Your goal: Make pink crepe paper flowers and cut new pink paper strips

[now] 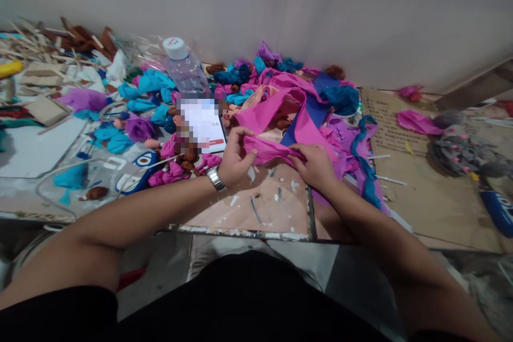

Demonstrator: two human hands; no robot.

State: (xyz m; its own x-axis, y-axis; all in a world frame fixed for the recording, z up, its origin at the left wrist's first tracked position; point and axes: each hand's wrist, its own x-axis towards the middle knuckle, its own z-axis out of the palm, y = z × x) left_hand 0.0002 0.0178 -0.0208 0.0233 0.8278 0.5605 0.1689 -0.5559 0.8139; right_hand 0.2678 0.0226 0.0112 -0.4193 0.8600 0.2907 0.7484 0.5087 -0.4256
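Note:
Both my hands grip one strip of pink crepe paper (269,150) over the table. My left hand (236,159), with a metal watch on its wrist, pinches the strip's left end with curled fingers. My right hand (315,166) is closed on the strip's right part. The strip runs back into a heap of pink, purple and blue crepe paper (298,104) just behind my hands. A phone (202,124) with a lit screen leans upright just left of my left hand.
A clear plastic bottle (183,67) with a white cap stands behind the phone. Finished paper flowers in blue, purple and pink (138,128) lie to the left. Wooden sticks and scraps (44,59) fill the far left. Cardboard (401,171) covers the right side, with a grey tangle (457,149) on it.

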